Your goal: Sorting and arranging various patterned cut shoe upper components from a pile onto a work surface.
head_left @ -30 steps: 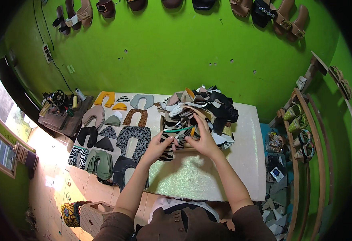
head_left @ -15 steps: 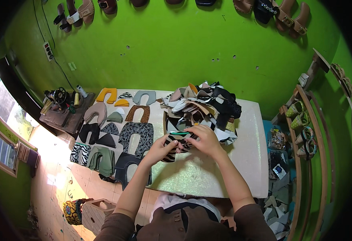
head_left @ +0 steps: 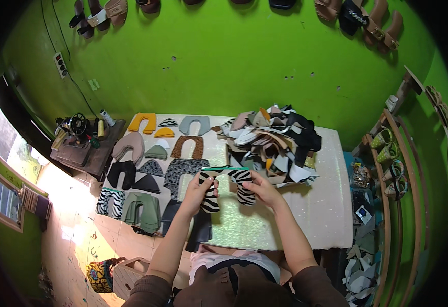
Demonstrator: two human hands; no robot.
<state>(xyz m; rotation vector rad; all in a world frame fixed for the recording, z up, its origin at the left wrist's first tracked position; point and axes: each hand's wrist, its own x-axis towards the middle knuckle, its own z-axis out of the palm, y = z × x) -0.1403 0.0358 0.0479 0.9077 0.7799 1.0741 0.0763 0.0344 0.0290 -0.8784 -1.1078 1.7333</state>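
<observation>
Zebra-striped arch (head_left: 227, 173): I have it stretched between the fingers of both hands, over the pale table (head_left: 311, 220); its long axis runs side to side.
Pointing: the bend faces the green wall (head_left: 244, 66), and both legs reach back toward the body, the gap opening between the hands.
Green strip (head_left: 227, 168): along the arch's far edge, just beyond the fingertips.
Left hand (head_left: 197, 193): fingers closed on the left leg, thumb on top, covering part of it from my view.
Right hand (head_left: 266, 189): pinching the right leg, thumb on top; I cannot tell how the fingers sit beneath.
Beyond the right fingers: a heap of scraps (head_left: 270, 140), crowding the far side.
Left of the left fingers: a grey-and-black patterned piece (head_left: 175, 176), near them; farther out, an olive stack (head_left: 142, 210).
Nearer the body than the left fingers: a dark piece (head_left: 199, 230), which the left forearm partly blocks for me.
</observation>
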